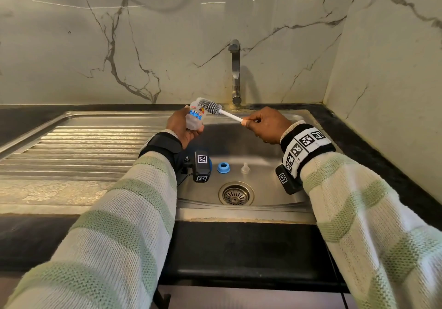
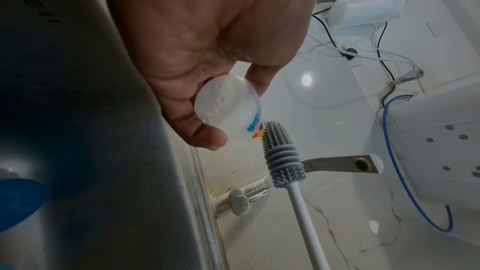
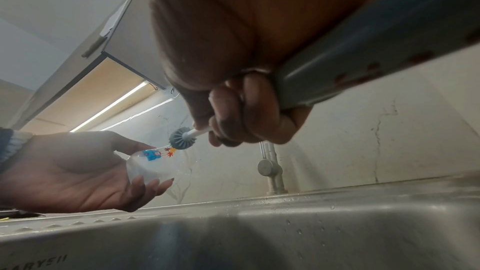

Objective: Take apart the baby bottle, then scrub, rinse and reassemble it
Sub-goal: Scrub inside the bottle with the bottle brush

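Left hand (image 1: 183, 127) cradles the bottle (image 1: 195, 116) mouth toward two o'clock, so the right hand (image 1: 266, 124), gripping the brush (image 1: 216, 109), slides straight in.

Above the stainless-steel sink basin (image 1: 275, 184) open room lies between the two raised hands and the basin floor, where a blue plastic screw ring (image 1: 223, 167) and a clear silicone teat (image 1: 245, 168) stand near the round drain strainer (image 1: 235, 195), while the upright chrome tap (image 1: 235, 74) blocks the back edge.

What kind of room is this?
Most likely a home kitchen: a stainless steel sink with ribbed drainboard, a steel tap on a marble-veined tiled wall, and a dark stone countertop.
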A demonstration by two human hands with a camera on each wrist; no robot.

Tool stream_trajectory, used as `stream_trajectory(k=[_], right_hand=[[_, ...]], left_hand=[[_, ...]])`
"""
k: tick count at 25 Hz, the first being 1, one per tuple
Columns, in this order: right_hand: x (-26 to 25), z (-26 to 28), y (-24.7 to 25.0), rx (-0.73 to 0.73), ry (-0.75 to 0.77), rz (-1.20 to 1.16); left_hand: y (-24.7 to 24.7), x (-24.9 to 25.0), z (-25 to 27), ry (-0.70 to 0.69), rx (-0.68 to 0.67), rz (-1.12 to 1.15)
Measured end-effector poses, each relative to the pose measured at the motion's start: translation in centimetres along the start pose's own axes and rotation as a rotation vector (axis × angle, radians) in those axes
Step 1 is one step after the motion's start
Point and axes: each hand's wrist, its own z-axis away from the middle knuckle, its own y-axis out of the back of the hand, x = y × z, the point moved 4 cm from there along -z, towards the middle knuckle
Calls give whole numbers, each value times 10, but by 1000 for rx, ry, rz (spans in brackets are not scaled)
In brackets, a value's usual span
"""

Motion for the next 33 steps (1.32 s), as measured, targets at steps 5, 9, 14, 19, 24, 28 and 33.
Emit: stream_trajectory(k=[5,9,14,19,24,28,33], right_hand=[[4,3,3,-6,-30,-38],[-1,9,-4,-128,-32,-97],[4,7,2,-67,-68,-84],[0,10,-2,-125,-54,-107],[-2,9,-6,-113,-43,-127],[-2,6,1,-23,-31,-76],[-3,12,-8,-183,-52,-125]], left_hand=[[-1,0,-1,-11,-10,-14],[0,0,-2,-35,-3,2],[-1,1,-3,-48,25,-48],[0,1,-4,-17,42,-86],[2,1,-2,21,-24,-67],[-1,2,-1,12,-49,-76],[4,0,-4,-42,-17,9]])
